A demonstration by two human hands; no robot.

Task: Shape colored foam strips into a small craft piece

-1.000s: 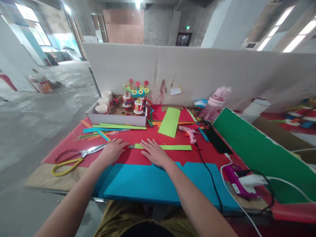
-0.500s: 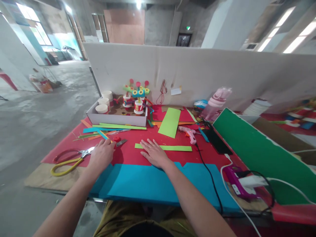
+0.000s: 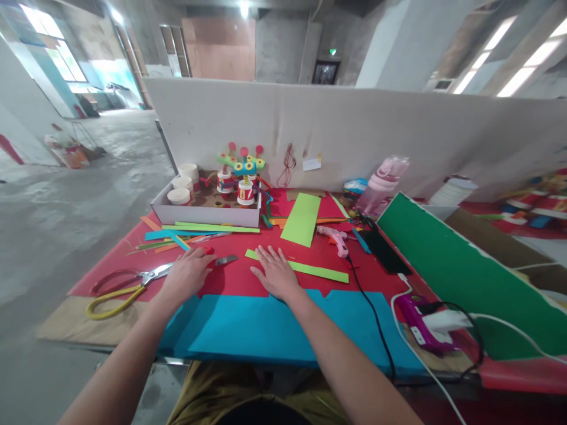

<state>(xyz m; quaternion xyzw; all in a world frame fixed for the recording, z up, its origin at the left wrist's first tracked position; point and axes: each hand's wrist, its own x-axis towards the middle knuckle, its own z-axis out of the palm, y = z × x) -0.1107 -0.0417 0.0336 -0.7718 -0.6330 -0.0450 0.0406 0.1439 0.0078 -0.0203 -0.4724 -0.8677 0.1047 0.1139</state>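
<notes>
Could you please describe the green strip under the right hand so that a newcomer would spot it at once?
On the red table covering, look just beyond the blue paper at the near edge. There the right hand lies across the green strip. It is far narrower than the wide green sheet beyond it, and apart from the strips beside the box.

Olive-brown trousers, bare forearms, and no visible sleeves.
</notes>
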